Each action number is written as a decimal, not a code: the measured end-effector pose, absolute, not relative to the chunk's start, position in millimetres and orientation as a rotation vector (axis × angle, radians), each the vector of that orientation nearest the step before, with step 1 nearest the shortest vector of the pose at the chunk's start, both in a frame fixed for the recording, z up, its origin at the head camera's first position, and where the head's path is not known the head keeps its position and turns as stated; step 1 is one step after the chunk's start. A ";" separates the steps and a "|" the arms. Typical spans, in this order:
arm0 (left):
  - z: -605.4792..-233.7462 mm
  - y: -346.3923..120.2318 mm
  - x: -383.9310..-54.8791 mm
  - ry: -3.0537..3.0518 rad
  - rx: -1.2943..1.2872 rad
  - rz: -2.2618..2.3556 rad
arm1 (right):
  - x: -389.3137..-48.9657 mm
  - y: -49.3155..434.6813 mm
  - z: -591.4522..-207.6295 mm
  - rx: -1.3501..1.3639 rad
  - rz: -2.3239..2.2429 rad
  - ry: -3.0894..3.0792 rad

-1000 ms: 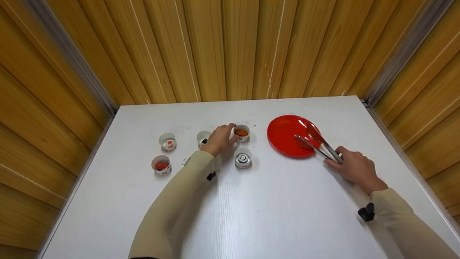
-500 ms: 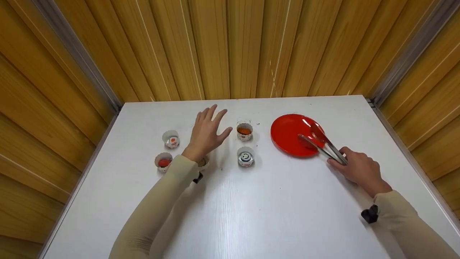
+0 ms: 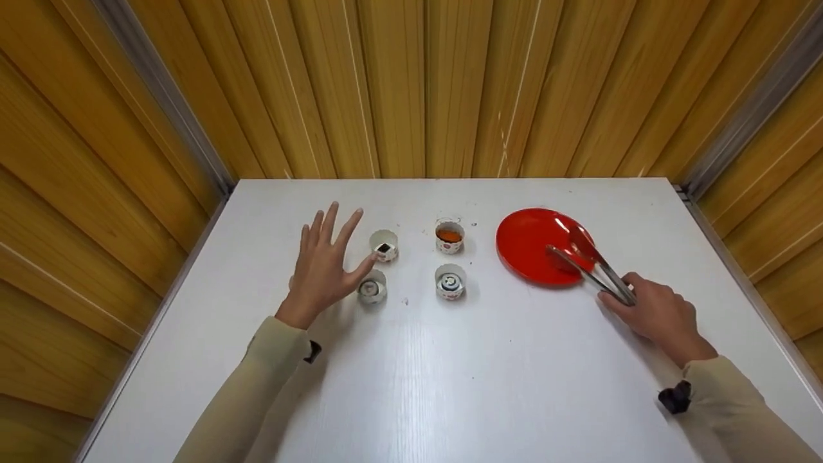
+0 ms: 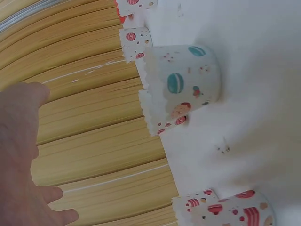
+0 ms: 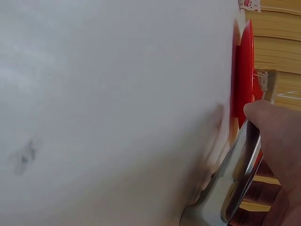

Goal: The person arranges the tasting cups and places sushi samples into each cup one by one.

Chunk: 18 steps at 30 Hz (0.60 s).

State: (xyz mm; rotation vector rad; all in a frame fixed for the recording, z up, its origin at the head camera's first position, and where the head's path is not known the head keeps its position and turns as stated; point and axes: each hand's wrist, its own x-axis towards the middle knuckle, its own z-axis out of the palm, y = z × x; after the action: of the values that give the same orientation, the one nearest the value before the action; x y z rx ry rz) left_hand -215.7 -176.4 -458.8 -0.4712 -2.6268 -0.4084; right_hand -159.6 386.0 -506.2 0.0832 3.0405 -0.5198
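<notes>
My left hand [image 3: 321, 273], fingers spread, hovers over the left-hand paper cups and mostly hides them. Just right of it stand a cup [image 3: 384, 239] with a black-and-white piece inside and a cup [image 3: 379, 297] with a pale round piece. Farther right are a cup [image 3: 449, 247] with orange contents and a cup [image 3: 451, 294] with a ringed dark-and-white piece. Macaron prints show on a paper cup [image 4: 183, 80] in the left wrist view. My right hand [image 3: 662, 318] grips metal tongs [image 3: 611, 283], their parted tips over the red plate [image 3: 524, 241].
A white table [image 3: 488, 386] carries everything, with small dark marks on its surface. Wood-look panels [image 3: 411, 90] rise behind it and at both sides. In the left wrist view, more patterned cups [image 4: 235, 212] stand at the lower edge.
My left hand has left the cup with orange contents and moved left, its fingers spreading. The right hand keeps its grip on the tongs over the plate. The head view has shifted slightly.
</notes>
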 end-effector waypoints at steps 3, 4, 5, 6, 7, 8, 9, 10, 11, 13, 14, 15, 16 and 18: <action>-466.4 -180.4 -208.5 -2.677 -0.458 -0.406 | -158.7 387.0 -507.2 0.088 -0.518 3.043; -468.5 -181.8 -206.4 -2.692 -0.454 -0.408 | -158.5 387.2 -507.7 0.085 -0.517 3.047; -470.3 -183.3 -204.6 -2.703 -0.450 -0.405 | -158.4 387.4 -508.2 0.081 -0.517 3.051; -471.9 -184.6 -203.2 -2.710 -0.447 -0.401 | -157.7 387.7 -508.7 0.078 -0.519 3.057; -473.1 -186.0 -202.3 -2.716 -0.442 -0.399 | -157.1 387.9 -509.2 0.075 -0.521 3.064; -473.8 -187.5 -201.5 -2.719 -0.437 -0.402 | -156.5 387.9 -509.4 0.071 -0.520 3.071; -474.4 -189.0 -201.2 -2.717 -0.433 -0.404 | -155.9 388.0 -509.7 0.068 -0.521 3.078; -475.0 -190.4 -200.9 -2.717 -0.427 -0.407 | -155.6 388.0 -509.7 0.066 -0.523 3.080; -475.6 -191.7 -200.6 -2.719 -0.421 -0.410 | -155.3 388.0 -509.6 0.065 -0.524 3.082; -477.0 -194.3 -200.4 -2.725 -0.413 -0.419 | -154.7 388.2 -509.1 0.063 -0.522 3.084; -477.9 -195.6 -200.3 -2.728 -0.409 -0.421 | -154.5 388.3 -508.7 0.062 -0.521 3.083; -479.0 -196.8 -200.0 -2.731 -0.404 -0.424 | -154.3 388.4 -508.3 0.061 -0.523 3.080; -480.4 -198.1 -199.8 -2.735 -0.398 -0.426 | -154.1 388.6 -507.8 0.061 -0.522 3.076; -483.2 -200.7 -198.8 -2.735 -0.394 -0.429 | -154.1 389.1 -506.0 0.061 -0.522 3.062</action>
State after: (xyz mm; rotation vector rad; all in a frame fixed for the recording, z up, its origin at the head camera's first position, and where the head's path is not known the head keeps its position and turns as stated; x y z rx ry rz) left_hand -198.8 -200.7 -483.2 -0.3944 -2.7349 -0.4290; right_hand -154.1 389.1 -506.0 0.0614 3.0624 -0.5218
